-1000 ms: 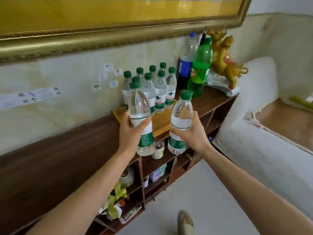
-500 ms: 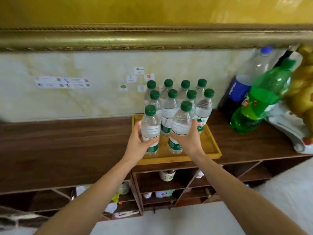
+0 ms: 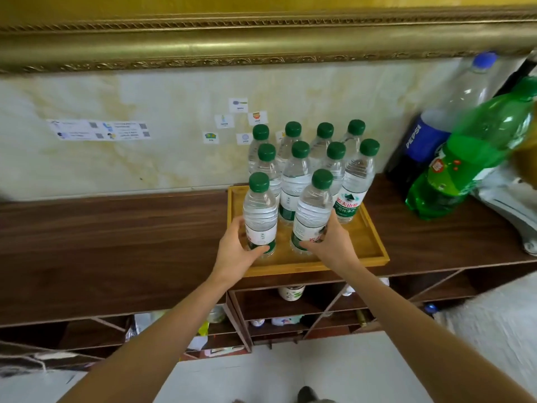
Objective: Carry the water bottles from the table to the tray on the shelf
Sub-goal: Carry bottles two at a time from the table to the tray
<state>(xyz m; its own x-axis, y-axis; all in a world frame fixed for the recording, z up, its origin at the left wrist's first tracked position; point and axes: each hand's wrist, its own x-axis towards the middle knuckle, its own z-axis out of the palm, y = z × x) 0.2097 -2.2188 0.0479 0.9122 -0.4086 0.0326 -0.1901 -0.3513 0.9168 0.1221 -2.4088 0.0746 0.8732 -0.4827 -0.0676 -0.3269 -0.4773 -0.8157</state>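
A wooden tray (image 3: 374, 251) sits on the dark wooden shelf (image 3: 116, 242). Several clear water bottles with green caps (image 3: 353, 184) stand in rows at its back. My left hand (image 3: 235, 251) is wrapped around the lower part of one water bottle (image 3: 260, 210), upright on the tray's front left. My right hand (image 3: 334, 245) grips another water bottle (image 3: 312, 210) just to its right, also upright with its base on the tray. Both bottles stand in front of the rows.
A large Pepsi bottle (image 3: 427, 138) and a green soda bottle (image 3: 465, 158) stand right of the tray. A gold picture frame (image 3: 261, 45) hangs above. Lower shelf compartments (image 3: 290, 303) hold small jars and clutter. White fabric (image 3: 494, 330) lies at the right.
Both hands carried their bottles from in front of the shelf onto the tray's front row and lowered them. The view swung to face the shelf straight on.
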